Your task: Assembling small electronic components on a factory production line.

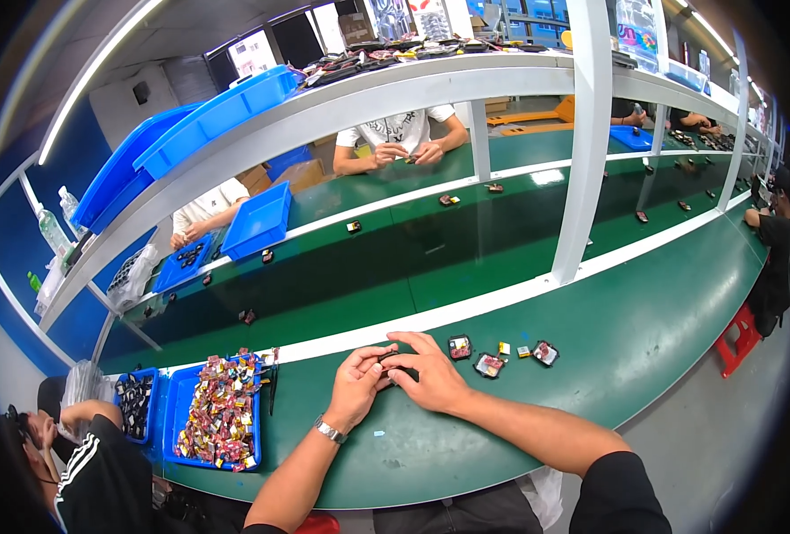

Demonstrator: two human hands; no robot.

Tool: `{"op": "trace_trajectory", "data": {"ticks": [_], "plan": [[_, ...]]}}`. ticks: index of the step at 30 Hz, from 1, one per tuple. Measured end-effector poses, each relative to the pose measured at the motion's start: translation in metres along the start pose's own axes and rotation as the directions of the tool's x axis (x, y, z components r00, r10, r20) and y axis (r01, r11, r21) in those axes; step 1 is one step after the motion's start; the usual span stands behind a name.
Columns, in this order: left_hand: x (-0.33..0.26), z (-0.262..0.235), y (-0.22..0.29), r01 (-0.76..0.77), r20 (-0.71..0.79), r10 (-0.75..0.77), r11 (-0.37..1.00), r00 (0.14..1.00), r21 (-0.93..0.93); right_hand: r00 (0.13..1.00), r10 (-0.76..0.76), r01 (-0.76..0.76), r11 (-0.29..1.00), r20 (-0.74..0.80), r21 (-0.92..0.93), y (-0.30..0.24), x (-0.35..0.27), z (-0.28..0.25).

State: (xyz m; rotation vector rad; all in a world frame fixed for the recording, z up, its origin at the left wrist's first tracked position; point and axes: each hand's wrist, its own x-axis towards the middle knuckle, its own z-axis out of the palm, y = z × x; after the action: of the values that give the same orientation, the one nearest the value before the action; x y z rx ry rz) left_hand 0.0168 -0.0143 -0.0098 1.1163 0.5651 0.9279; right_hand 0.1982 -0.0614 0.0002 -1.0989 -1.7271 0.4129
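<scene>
Over the green worktop [413, 449], my left hand [359, 383] and my right hand [426, 381] meet with curled fingers. Between them they grip a small black part [389, 363], mostly covered by the fingers. Just right of my right hand lie three small black-rimmed units with red and white insides: one nearest my fingers [460, 347], one lower [489, 365] and one farther right [545, 353]. Two little yellow-and-white pieces, one upper [504, 348] and one beside it [524, 351], rest among them.
Left of my hands, a blue tray [173, 418] holds a heap of red-and-yellow small parts; a smaller blue tray [153, 418] holds black parts. A thin black tool [274, 392] lies alongside. Beyond a white rail runs a dark green belt [448, 258] carrying scattered units. Co-workers sit across and at left.
</scene>
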Motion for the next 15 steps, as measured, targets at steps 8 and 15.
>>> {"op": "trace_trajectory", "data": {"ticks": [8,15], "plan": [[-0.0005,0.0024,0.0010,0.008,-0.005,-0.008,1.000,1.000,-0.004,0.986,-0.106,0.105,0.994,-0.129,-0.013,-0.0050,0.0033,-0.0034],[-0.0004,0.0046,0.0017,0.040,-0.022,-0.040,0.999,0.999,0.000,0.972,-0.203,0.187,0.973,-0.118,-0.131,-0.0086,0.0051,-0.0031]]}}
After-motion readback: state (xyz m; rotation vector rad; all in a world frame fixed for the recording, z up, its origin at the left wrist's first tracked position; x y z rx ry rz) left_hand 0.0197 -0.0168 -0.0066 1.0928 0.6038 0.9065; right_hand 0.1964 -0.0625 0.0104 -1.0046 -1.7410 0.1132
